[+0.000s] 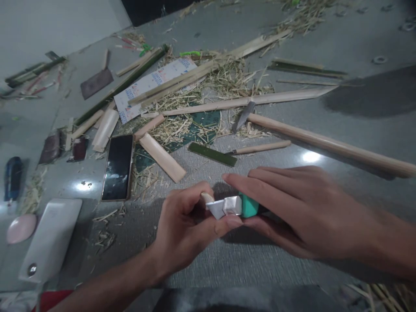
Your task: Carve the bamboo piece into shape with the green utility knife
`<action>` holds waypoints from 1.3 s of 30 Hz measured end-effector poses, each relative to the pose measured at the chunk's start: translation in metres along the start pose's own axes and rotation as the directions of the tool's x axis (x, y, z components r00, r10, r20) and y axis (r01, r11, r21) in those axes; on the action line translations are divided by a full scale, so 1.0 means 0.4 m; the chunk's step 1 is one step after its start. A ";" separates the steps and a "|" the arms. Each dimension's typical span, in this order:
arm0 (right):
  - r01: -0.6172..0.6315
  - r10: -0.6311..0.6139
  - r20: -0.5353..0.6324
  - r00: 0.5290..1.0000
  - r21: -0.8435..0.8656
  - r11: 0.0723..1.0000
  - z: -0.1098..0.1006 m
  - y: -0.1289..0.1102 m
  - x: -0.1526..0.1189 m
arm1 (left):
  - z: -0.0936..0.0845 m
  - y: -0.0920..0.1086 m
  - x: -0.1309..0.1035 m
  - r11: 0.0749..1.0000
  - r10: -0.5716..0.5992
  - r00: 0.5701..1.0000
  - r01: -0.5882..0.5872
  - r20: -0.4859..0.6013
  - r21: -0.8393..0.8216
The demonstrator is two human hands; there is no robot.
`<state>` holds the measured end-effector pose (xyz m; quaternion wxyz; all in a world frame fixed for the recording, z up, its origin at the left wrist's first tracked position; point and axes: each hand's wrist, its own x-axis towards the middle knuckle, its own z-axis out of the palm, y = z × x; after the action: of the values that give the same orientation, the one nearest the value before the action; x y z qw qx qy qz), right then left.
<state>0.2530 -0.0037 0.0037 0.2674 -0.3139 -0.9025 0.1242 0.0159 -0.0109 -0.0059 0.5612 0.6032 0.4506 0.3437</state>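
Note:
My right hand (pixel 292 212) is closed around a utility knife (pixel 249 205) with a green handle and a silver front end. Its short blade points left. My left hand (pixel 188 225) is curled round a small pale piece of bamboo (pixel 206 198), most of it hidden by the fingers. The blade's tip lies against or right beside this piece. My left thumb rests along the knife's silver front. Just beyond the hands lie a green bamboo strip (pixel 212 154), a pale bamboo slat (pixel 163 157) and a thin wooden-handled tool (pixel 262 147).
A hammer (pixel 325 138) lies at right, beyond my right hand. Phones (pixel 117 167) and a white power bank-like device (pixel 52 240) are at left. Bamboo shavings (pixel 227 80), long bamboo strips (pixel 279 97) and a printed abrasive sheet (pixel 156 82) cover the far middle.

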 end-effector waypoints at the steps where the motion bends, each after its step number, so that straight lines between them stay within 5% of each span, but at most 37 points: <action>1: 0.000 0.000 0.000 1.000 -0.002 1.000 0.000 0.000 0.000 | 0.001 0.002 0.000 1.000 -0.008 1.000 0.008 0.003 -0.008; 13: -0.078 0.079 -0.002 0.997 -0.105 0.991 0.006 0.001 -0.005 | 0.005 0.030 0.008 0.992 0.098 0.987 -0.088 -0.126 0.087; 26: 0.011 -0.011 0.000 1.000 0.051 0.999 0.003 -0.002 0.000 | 0.017 0.026 0.019 0.960 -0.037 0.997 0.054 0.067 -0.276; 39: 0.003 -0.008 0.037 0.999 0.140 0.990 0.003 -0.008 0.004 | 0.029 0.014 0.025 0.956 0.121 0.985 -0.082 0.122 -0.282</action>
<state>0.2495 -0.0051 0.0046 0.2720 -0.2895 -0.8973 0.1924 0.0311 -0.0056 -0.0030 0.6513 0.5637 0.3268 0.3889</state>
